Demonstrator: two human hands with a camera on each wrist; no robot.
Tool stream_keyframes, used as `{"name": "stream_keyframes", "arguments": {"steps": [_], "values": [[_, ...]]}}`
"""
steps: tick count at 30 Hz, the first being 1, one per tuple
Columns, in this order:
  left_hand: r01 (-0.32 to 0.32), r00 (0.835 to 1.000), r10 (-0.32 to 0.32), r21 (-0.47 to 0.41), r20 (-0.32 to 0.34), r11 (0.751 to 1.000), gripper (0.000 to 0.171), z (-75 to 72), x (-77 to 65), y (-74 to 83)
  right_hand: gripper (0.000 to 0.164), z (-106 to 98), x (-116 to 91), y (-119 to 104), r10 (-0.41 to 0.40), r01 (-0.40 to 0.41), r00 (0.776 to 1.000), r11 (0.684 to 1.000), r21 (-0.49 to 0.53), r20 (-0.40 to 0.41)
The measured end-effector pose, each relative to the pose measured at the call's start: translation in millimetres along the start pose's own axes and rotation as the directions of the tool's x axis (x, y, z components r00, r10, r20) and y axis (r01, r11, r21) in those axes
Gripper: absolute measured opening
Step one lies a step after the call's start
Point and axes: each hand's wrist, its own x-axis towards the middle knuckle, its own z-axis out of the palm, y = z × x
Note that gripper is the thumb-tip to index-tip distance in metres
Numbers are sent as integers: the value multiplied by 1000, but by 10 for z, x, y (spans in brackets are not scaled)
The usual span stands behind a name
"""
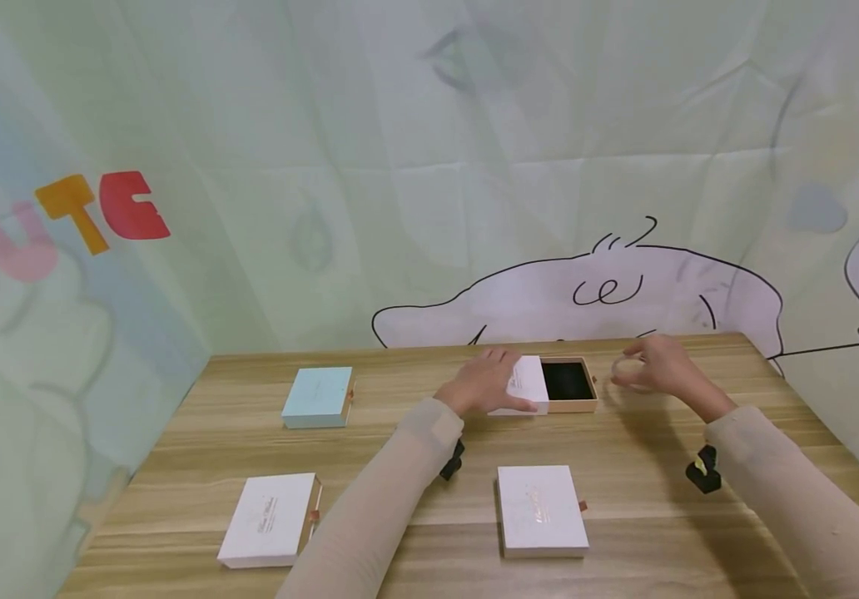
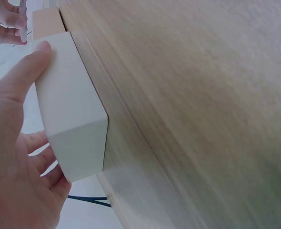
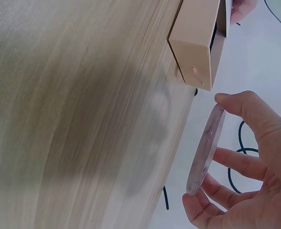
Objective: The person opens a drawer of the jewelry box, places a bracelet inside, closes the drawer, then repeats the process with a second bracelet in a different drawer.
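Observation:
At the back of the table my left hand [image 1: 484, 384] grips the white sleeve [image 1: 528, 381] of a small drawer box, its thumb along the near side and fingers round the far side in the left wrist view. The box's peach drawer [image 3: 193, 40] is slid partway out to the right, and its black lining [image 1: 568, 381] shows. To the right of the drawer, apart from it, my right hand [image 1: 665, 366] holds a pale translucent bangle [image 3: 206, 148] by its edge between thumb and fingers. The bangle is raised above the table and seen edge-on in the right wrist view.
A light blue box [image 1: 319, 395] lies at the back left of the wooden table [image 1: 414, 449]. Two white boxes are nearer: one at front left [image 1: 268, 516], one at front centre [image 1: 540, 509]. A printed cloth [image 1: 287, 208] hangs behind the table.

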Motion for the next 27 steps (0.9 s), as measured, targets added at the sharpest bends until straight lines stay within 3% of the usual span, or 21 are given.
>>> {"name": "stream_keyframes", "arguments": {"steps": [27], "values": [[6,1000,-6,-3,-2,1000,98,20,13,-9,48,86,74,-201,25,-27,999,997,73,30]]}}
